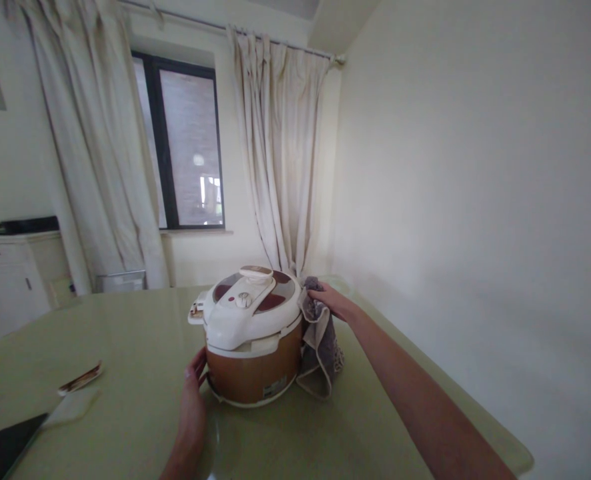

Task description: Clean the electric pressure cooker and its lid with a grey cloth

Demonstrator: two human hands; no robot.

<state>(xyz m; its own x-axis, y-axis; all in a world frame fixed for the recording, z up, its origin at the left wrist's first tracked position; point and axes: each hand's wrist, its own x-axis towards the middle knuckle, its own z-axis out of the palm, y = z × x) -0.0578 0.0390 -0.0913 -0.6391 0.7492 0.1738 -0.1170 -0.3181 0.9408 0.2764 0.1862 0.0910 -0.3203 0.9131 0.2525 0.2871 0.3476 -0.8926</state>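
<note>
A white and copper-brown electric pressure cooker [255, 373] stands upright on the table, its white lid closed with a knob and a handle on top. My right hand [328, 299] grips a grey cloth [318, 347] with a pale edge, pressed against the cooker's right side; the lower part of the cloth hangs down toward the tabletop. On the other side, my left hand [196, 373] rests against the cooker's lower left wall with its fingers stretched out. The fingertips of that hand are partly hidden by the cooker.
The glossy pale green table [140, 333] reaches toward the curtains [285, 153] and the right wall. At the left lie a dark flat object [10, 443] and a small brown-and-white piece [81, 380]. A white cabinet [10, 280] stands beyond the table's left.
</note>
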